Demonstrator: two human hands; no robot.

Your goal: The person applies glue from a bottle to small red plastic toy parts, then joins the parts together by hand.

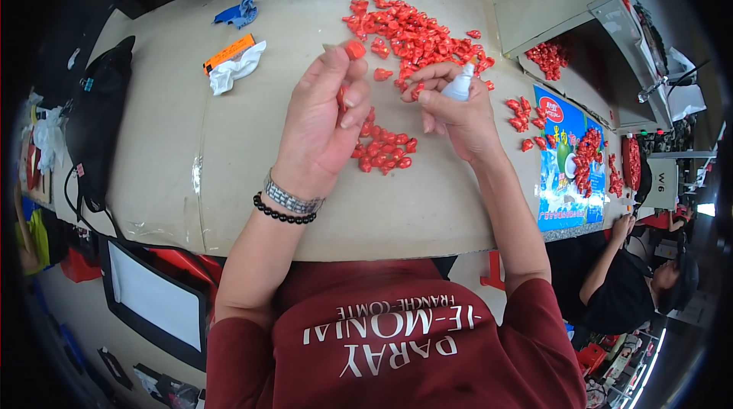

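Note:
My left hand [317, 119] is raised over the table, palm up, with a small red piece [355, 49] pinched between thumb and fingertip. More red shows under its curled fingers, mostly hidden. In my right hand [466, 115] is a small white bottle [459, 84] with a narrow tip pointing up; another small red piece [417, 91] sits at its fingertips. Beyond both hands spreads a large heap of glossy red pieces [416, 31]. A smaller pile of them [384, 151] lies nearer, between my wrists. One single red piece [382, 74] rests between the hands.
On the left lie an orange box [229, 53], a crumpled white wrapper [237, 68] and a blue scrap [238, 12]. A blue printed sheet [561, 188] with red pieces is at the right, below a grey open-fronted box [561, 8]. A person in black [611, 279] sits far right.

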